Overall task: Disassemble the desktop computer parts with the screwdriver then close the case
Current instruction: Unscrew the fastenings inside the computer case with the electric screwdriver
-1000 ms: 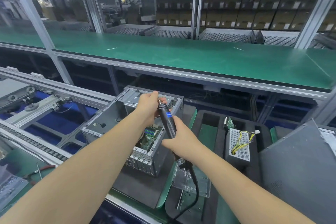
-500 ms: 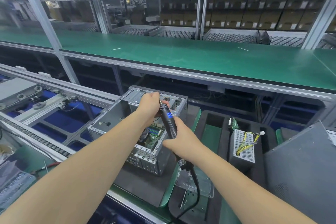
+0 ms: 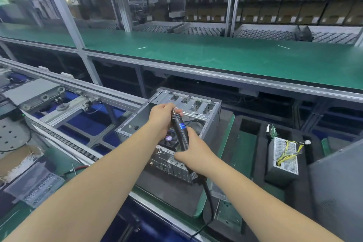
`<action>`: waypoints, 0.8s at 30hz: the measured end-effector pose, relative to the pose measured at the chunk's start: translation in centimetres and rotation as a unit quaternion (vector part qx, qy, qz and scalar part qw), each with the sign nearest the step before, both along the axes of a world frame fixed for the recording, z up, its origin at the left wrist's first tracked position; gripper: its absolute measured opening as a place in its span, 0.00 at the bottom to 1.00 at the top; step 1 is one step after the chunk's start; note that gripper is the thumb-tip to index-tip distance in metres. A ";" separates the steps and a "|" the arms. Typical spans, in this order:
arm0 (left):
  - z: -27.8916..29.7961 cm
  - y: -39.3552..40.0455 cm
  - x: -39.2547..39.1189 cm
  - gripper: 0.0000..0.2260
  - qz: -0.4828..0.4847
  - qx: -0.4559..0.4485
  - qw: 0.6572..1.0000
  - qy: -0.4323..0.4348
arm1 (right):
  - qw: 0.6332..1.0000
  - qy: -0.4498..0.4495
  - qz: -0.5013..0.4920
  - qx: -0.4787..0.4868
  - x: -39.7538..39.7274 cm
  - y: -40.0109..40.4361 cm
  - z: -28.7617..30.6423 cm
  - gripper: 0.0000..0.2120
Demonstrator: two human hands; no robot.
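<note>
The left hand [image 3: 160, 117] pinches the tip of the electric screwdriver [image 3: 180, 133], seemingly fitting the bit; the right hand [image 3: 193, 153] wraps its barrel. Directly beneath both sits the open computer case [image 3: 213, 122]. Seat the bit squarely before driving.

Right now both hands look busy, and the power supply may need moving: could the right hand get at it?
Probably not yet: the right hand grips the screwdriver. The power supply itself lies uncovered in the tray.
</note>
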State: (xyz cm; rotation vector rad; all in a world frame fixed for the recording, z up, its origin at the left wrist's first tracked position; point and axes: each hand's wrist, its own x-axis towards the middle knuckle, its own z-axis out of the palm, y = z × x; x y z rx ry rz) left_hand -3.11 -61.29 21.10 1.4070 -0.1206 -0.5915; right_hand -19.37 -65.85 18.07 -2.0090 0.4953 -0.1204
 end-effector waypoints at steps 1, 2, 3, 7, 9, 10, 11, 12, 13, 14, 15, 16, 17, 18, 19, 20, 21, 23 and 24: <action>-0.5 0.6 0.5 0.05 -0.003 -0.007 1.000 0.016 | 1.000 0.008 0.000 -0.004 0.4 0.7 -0.2 0.29; -1.0 1.2 0.9 0.05 -0.006 -0.013 0.999 0.031 | 1.000 0.016 -0.001 -0.008 0.9 1.4 -0.3 0.29; -1.4 1.8 1.4 0.06 -0.010 -0.021 0.999 0.046 | 1.000 0.023 -0.004 -0.011 1.4 2.1 -0.6 0.31; -3.4 4.4 4.2 0.07 -0.034 -0.040 0.995 0.085 | 0.998 0.044 -0.027 -0.022 3.6 5.5 -1.9 0.40; -4.6 5.9 6.0 0.07 -0.051 -0.036 0.994 0.091 | 0.998 0.049 -0.039 -0.012 4.9 7.7 -2.7 0.43; -5.2 6.7 6.8 0.06 -0.059 -0.036 0.993 0.094 | 0.998 0.050 -0.046 0.000 5.6 9.0 -3.1 0.45; -5.7 7.6 7.4 0.06 -0.068 -0.038 0.992 0.099 | 0.997 0.052 -0.056 0.010 6.2 10.3 -3.6 0.46; -6.3 8.5 7.9 0.06 -0.078 -0.043 0.990 0.107 | 0.996 0.052 -0.070 0.017 6.9 11.7 -4.1 0.47; -6.8 9.6 8.3 0.04 -0.092 -0.049 0.987 0.119 | 0.995 0.052 -0.085 0.023 7.4 13.2 -4.8 0.48; -7.4 10.6 8.5 0.03 -0.107 -0.057 0.984 0.134 | 0.993 0.053 -0.099 0.027 7.9 14.8 -5.5 0.48; -8.0 11.6 8.6 0.04 -0.120 -0.062 0.980 0.150 | 0.992 0.055 -0.112 0.031 8.3 16.4 -6.3 0.48; -8.7 12.5 8.6 0.05 -0.129 -0.060 0.977 0.162 | 0.989 0.060 -0.127 0.036 8.6 18.0 -7.2 0.48; -9.5 13.4 8.5 0.06 -0.135 -0.053 0.975 0.170 | 0.987 0.066 -0.142 0.041 8.7 19.5 -8.0 0.47; -10.3 14.1 8.3 0.07 -0.144 -0.046 0.973 0.175 | 0.984 0.072 -0.157 0.045 8.7 20.8 -8.9 0.46; -11.3 14.8 8.0 0.08 -0.154 -0.041 0.970 0.182 | 0.981 0.079 -0.171 0.050 8.6 22.0 -9.8 0.46; -12.3 15.4 7.5 0.08 -0.164 -0.038 0.966 0.196 | 0.977 0.089 -0.184 0.056 8.4 23.1 -10.7 0.46; -13.4 15.8 7.0 0.08 -0.173 -0.033 0.961 0.213 | 0.973 0.099 -0.197 0.062 8.1 24.0 -11.7 0.45; -15.6 16.4 5.9 0.08 -0.189 -0.021 0.950 0.247 | 0.965 0.117 -0.226 0.065 7.4 25.4 -13.5 0.45; -16.6 16.6 5.4 0.07 -0.196 -0.014 0.944 0.264 | 0.960 0.124 -0.241 0.068 7.2 25.9 -14.3 0.44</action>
